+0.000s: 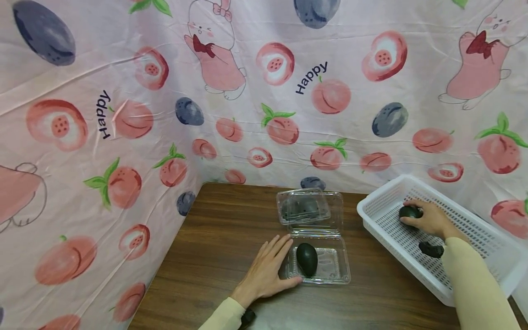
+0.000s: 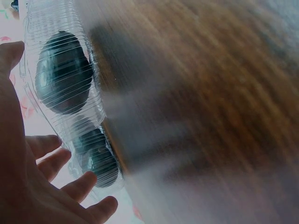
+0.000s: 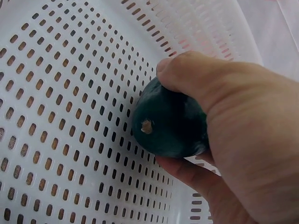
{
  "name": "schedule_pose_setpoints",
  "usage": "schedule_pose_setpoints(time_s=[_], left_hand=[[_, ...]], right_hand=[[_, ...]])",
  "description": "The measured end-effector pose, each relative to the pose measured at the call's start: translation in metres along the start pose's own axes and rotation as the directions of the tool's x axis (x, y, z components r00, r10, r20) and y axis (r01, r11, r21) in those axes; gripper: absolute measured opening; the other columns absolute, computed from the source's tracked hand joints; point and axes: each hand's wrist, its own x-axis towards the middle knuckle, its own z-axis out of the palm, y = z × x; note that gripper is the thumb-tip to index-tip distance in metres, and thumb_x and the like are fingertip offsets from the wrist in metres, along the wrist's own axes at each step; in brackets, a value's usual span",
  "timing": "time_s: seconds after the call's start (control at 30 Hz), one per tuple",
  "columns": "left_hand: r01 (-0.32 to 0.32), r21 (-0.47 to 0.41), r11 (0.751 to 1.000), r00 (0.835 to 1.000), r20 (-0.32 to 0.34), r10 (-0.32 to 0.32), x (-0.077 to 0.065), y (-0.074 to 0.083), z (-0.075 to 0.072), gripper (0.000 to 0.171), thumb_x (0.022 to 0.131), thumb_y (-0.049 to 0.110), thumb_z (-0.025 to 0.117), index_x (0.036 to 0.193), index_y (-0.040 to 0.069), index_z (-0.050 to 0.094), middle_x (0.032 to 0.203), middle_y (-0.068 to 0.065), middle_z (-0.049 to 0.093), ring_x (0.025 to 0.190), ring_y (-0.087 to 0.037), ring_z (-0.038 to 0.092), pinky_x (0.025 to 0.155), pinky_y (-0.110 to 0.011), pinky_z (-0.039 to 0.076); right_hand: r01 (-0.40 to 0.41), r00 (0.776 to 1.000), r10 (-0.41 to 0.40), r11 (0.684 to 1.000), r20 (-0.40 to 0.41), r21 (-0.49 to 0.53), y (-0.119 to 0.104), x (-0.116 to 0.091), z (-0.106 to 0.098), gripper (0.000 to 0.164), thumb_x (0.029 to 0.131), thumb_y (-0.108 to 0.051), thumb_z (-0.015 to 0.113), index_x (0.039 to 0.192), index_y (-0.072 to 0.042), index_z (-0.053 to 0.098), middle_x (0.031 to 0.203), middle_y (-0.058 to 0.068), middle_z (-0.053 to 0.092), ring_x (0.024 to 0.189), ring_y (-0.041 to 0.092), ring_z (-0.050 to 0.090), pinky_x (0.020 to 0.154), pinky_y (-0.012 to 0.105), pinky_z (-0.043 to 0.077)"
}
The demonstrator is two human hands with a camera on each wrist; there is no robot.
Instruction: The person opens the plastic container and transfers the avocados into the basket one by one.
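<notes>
Avocado lies in open clamshell by spread left hand; right hand grips another avocado in basket.

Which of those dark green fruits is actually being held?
The fruit in the white basket, gripped by the right hand. The other fruits sit in clear plastic containers, with no fingers around them.

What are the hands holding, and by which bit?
The right hand holds a dark avocado by its sides, between thumb and fingers, stem end uncovered. The left hand grips nothing.
</notes>
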Motion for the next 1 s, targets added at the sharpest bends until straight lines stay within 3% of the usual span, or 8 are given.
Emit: schedule_pose_setpoints(time_s=[0.4,1.0], left_hand=[[0.003,-0.001,1.000,1.000,0.005,-0.003,0.0008,0.0021,-0.0011,0.109,0.096,0.077,0.074,0.179,0.018,0.035,0.187,0.001,0.034,0.173,-0.040,0.036,0.135,-0.071,0.038],[0.006,0.008,1.000,1.000,0.001,-0.006,0.0006,0.0013,0.0001,0.108,0.096,0.079,0.072,0.179,0.019,0.035,0.188,0.002,0.033,0.172,-0.039,0.037,0.135,-0.071,0.038]], right_hand=[[-0.032,0.999,0.032,0.999,0.003,0.026,-0.0028,0.0032,0.0029,0.071,0.104,-0.032,0.083,0.157,0.007,0.054,0.157,0.050,0.046,0.136,0.066,0.050,0.112,0.084,0.043],[-0.024,1.000,0.024,1.000,0.001,-0.003,-0.0039,0.0048,0.0033,0.077,0.104,-0.034,0.082,0.161,0.007,0.049,0.158,0.051,0.044,0.136,0.065,0.050,0.112,0.085,0.043]])
